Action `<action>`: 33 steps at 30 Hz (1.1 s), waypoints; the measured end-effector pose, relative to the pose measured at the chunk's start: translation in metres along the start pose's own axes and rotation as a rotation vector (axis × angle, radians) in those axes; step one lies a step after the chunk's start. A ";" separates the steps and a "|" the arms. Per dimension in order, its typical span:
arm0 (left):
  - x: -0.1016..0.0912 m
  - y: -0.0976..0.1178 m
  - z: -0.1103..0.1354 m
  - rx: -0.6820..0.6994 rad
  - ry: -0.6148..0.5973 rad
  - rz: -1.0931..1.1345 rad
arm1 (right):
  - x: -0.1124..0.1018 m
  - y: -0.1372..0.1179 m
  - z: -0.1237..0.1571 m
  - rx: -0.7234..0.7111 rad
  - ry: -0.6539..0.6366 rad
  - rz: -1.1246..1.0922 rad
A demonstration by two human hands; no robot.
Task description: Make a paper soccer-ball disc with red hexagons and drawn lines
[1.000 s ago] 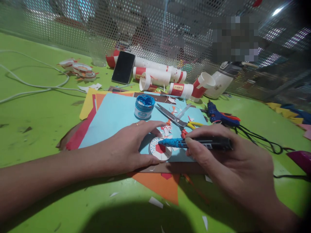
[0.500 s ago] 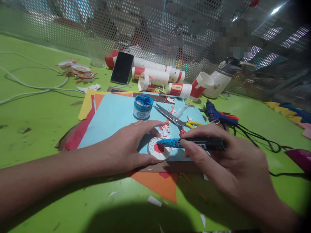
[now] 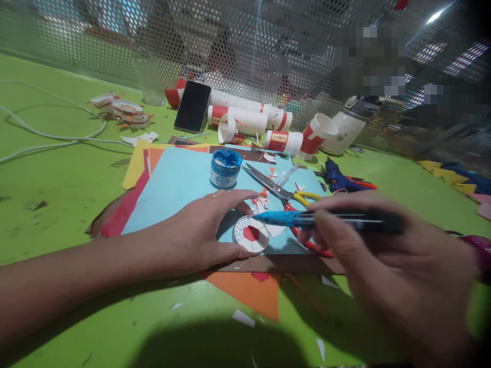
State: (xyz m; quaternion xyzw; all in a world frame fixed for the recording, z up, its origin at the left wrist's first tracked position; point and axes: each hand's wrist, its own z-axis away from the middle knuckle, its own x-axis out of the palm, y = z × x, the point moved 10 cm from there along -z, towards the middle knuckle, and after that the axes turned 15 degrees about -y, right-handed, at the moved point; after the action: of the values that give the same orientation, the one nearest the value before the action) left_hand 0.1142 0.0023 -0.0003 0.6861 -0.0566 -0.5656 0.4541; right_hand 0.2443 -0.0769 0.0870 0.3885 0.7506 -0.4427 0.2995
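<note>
A small white round disc with a red hexagon in its middle lies on light blue paper. Blue dots fill the upper left section of its ring. My left hand grips the disc at its left side, thumb at the lower edge and fingers curved around the top. In my right hand is a black marker pen, its front end coated in blue paint. The pen's tip is by the disc's upper right rim; whether it touches I cannot tell. Behind my left hand stands an open jar of blue paint.
Scissors with yellow and red handles lie beside paper scraps. Farther right is a blue glue gun. A phone, paper cups and a white kettle-like container line the back, before a perforated metal screen.
My right hand has moved right with the pen, taking its tip from the dotted section to the upper right rim. My left hand and the disc stay put.
</note>
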 end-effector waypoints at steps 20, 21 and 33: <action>0.001 -0.008 0.003 -0.111 0.003 0.004 | -0.014 0.016 0.011 0.167 0.225 -0.260; 0.001 -0.009 0.003 -0.118 0.004 0.008 | -0.014 0.016 0.011 0.159 0.216 -0.272; 0.006 -0.007 0.003 -0.067 -0.099 0.206 | -0.007 0.019 0.001 0.063 0.164 -0.368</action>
State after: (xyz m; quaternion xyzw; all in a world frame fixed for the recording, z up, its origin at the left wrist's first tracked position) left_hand 0.1111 0.0009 -0.0094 0.6322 -0.1299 -0.5508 0.5292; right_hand 0.2648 -0.0745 0.0838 0.2889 0.8165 -0.4801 0.1390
